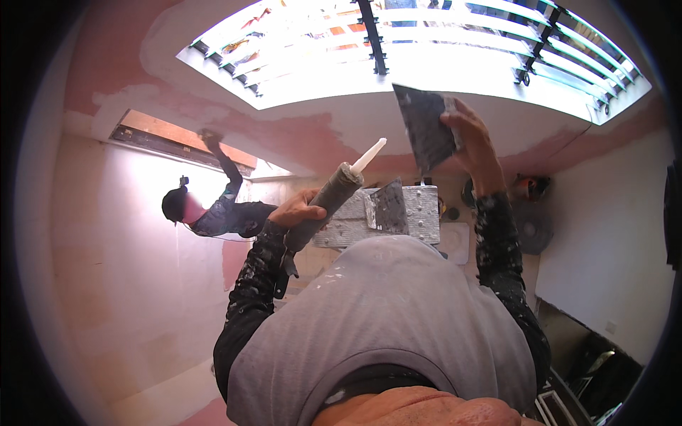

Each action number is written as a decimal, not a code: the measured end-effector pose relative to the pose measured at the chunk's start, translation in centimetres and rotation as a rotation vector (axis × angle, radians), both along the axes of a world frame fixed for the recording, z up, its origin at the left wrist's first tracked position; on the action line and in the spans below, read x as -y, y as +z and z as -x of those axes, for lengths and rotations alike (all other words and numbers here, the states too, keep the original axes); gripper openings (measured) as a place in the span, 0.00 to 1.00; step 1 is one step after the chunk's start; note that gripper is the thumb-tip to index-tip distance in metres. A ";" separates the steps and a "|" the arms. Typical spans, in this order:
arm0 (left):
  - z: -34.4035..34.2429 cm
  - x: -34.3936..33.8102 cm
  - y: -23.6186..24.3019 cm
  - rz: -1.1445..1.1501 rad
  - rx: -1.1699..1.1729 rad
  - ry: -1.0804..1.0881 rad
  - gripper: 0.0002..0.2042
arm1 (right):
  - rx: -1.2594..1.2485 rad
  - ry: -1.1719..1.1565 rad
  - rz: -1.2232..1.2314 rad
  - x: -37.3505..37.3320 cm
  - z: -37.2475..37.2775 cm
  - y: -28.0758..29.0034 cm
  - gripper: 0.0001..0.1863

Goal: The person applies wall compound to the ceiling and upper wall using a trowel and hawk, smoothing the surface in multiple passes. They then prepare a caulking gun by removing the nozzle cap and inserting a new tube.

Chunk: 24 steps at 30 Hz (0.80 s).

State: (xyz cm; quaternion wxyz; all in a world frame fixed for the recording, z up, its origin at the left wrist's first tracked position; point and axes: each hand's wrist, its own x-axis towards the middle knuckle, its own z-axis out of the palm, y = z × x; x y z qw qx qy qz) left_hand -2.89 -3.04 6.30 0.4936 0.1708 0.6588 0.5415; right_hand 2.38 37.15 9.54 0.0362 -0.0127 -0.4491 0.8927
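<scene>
My left hand (299, 211) is wrapped round the grey barrel of a caulking gun (332, 194), with its long white nozzle (369, 155) tilted up and to the right. My right hand (470, 135), raised toward the wall below the window, grips a wide, dark filling knife (425, 128) smeared with grey. Its blade stands apart from the nozzle. Beneath and between my hands, a second broad blade (387, 207) with white residue lies on a plaster-spattered work platform (425, 226).
A louvred window (455, 57) spans the wall ahead, which is patched pink and white. At left, another person (220, 213) in a dark cap reaches up to a wall. Dark round objects (533, 226) stand on the floor at right. Long frames (558, 408) lie at lower right.
</scene>
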 end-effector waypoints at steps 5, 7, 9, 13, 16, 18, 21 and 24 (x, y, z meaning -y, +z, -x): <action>0.0 0.1 1.6 0.002 -0.019 0.035 0.37 | 0.061 -0.023 -0.527 -0.8 -5.3 1.9 0.18; 0.4 0.1 2.3 0.023 0.005 -0.002 0.39 | 0.048 -0.049 -0.474 -0.9 -6.4 1.3 0.18; 0.6 0.3 2.1 0.017 -0.027 -0.016 0.39 | 0.052 -0.060 -0.380 0.1 -7.0 1.0 0.17; 1.2 0.9 2.0 -0.129 0.001 0.057 0.33 | 0.052 -0.075 -0.117 2.7 -7.6 0.8 0.15; 1.7 1.1 3.2 -0.182 0.060 0.067 0.32 | 0.031 -0.063 -0.014 4.2 -7.3 -0.2 0.15; 2.0 1.2 3.8 -0.217 0.032 0.053 0.32 | 0.008 -0.048 0.015 4.9 -7.1 0.2 0.15; 2.6 1.5 4.6 -0.197 -0.052 0.019 0.34 | -0.025 -0.030 0.034 6.1 -7.1 1.6 0.15; 3.1 1.6 6.1 -0.107 -0.258 -0.041 0.37 | -0.051 -0.051 -0.045 6.5 -7.5 3.5 0.16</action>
